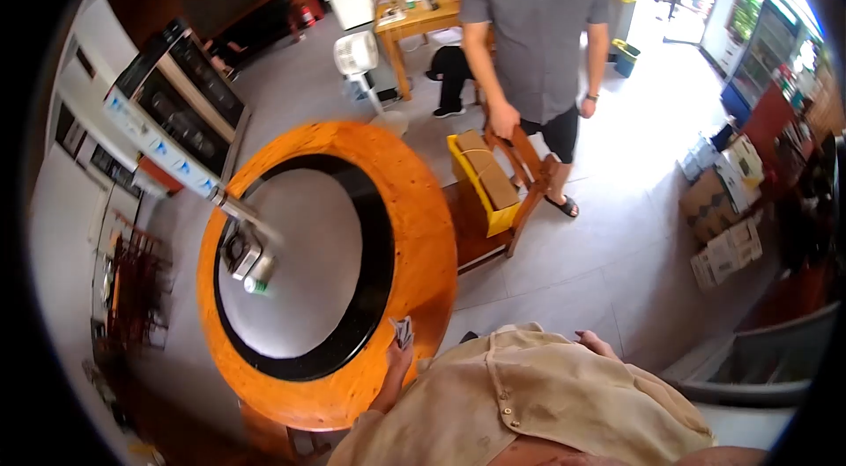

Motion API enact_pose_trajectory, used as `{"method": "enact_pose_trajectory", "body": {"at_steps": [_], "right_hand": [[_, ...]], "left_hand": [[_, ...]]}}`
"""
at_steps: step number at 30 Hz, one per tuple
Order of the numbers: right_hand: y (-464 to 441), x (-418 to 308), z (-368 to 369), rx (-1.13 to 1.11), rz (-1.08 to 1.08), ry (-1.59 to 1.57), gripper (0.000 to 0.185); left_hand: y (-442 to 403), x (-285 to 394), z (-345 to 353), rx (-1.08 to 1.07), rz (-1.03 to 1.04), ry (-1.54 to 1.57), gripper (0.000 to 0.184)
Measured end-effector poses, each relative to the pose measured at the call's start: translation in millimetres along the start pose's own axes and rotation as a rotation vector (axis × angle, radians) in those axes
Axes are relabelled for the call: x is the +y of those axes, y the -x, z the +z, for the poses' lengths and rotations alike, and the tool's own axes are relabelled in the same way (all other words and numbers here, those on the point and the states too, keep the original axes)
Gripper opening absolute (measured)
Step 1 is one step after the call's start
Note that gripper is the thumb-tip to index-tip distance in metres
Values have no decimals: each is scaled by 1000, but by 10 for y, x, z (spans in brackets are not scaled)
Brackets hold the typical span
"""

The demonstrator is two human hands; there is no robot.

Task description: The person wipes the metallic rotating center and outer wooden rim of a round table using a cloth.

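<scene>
My left hand is closed around a crumpled grey cloth at the near right edge of the round table. That table has a broad orange wooden rim, a black ring inside it and a grey round centre. On the centre stand a shiny metal container and a small white-and-green item, both blurred. My right hand hangs beside my tan shirt, small in view, its fingers loosely apart and nothing visible in them.
A person in a grey shirt grips a wooden chair bearing a yellow box. Behind the round table are a white fan and a wooden table. Cardboard boxes stand at right.
</scene>
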State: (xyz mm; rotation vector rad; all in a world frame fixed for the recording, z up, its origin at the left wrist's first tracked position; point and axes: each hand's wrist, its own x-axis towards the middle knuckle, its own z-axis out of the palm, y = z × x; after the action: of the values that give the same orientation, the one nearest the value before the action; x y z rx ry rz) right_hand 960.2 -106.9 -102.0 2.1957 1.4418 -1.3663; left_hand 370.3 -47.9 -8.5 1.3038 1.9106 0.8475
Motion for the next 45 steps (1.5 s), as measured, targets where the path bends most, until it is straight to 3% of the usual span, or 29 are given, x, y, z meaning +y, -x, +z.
{"method": "enact_pose_trajectory", "body": {"at_steps": [2,6,8,10,11,12,13,14,17,21,24,26,28,29,32,33,35,36,37,38,39,41,43,44,45], "right_hand": [[222,-33,-14,82,-90,14,63],[394,-146,-204,90,144,-224,57],[490,-136,-251,209,116,-184,53],[538,-134,-318,244,93,-143,52],[419,8,-270,236,31,-104,53],[161,346,-112,201,21,-191,52],[95,413,-108,173,31,-217,52],[62,329,-189,148,44,-205,52],[49,0,-371,105,45,-189,52],[-11,-352,-538,73,-6,-202,52],[-139,-693,-643,35,-57,-181,52],[-238,-882,-687,15,-87,-170,52],[-295,-1017,-716,2,-106,-157,52],[-328,-1082,-738,-4,-119,-148,52],[-402,-1253,-777,-19,-147,-128,52],[-418,-1285,-798,-25,-153,-121,52],[-444,-1353,-831,-29,-161,-106,52],[-456,-1375,-850,-30,-162,-99,52],[-460,-1379,-864,-36,-161,-90,52],[-470,-1397,-871,-35,-160,-87,52],[-494,-1406,-893,-36,-159,-79,52],[-508,-1418,-916,-36,-151,-70,51],[-536,-1439,-945,-31,-138,-63,51],[-556,-1441,-950,-31,-134,-56,51],[-561,-1454,-964,-28,-127,-54,51]], "left_hand": [[2,111,-16,-17,-23,-48,44],[-51,667,-52,-118,-46,61,49],[-443,242,61,-127,14,-137,44],[-908,370,-189,-45,156,-338,37],[-1253,337,-357,180,298,-305,30],[-1236,1264,-872,143,54,-255,27],[-1551,1298,-1209,350,166,-325,26],[-1754,1569,-1625,556,367,-162,29],[-2269,2077,-3124,931,429,-342,37],[-1787,3178,-4574,1284,415,-331,46],[-1395,3222,-5402,1497,305,-439,54],[-943,3162,-5507,1588,239,-443,56],[-554,2764,-5611,1635,46,-457,59],[-416,2264,-5745,1679,100,-524,60],[233,1202,-5407,1677,-329,-407,61],[500,1038,-5124,1638,-462,-187,61],[874,408,-4602,1672,-491,133,61],[1067,463,-4209,1628,-575,64,59],[1229,-100,-3916,1681,-284,140,54],[1355,-503,-3658,1730,-398,259,51],[1530,184,-3190,1610,-492,569,49],[1741,-581,-2576,1693,-271,598,47],[1904,-762,-2061,1623,-517,547,46],[1975,-596,-1820,1493,-810,223,43],[1954,-526,-1643,1372,-835,251,41]]}}
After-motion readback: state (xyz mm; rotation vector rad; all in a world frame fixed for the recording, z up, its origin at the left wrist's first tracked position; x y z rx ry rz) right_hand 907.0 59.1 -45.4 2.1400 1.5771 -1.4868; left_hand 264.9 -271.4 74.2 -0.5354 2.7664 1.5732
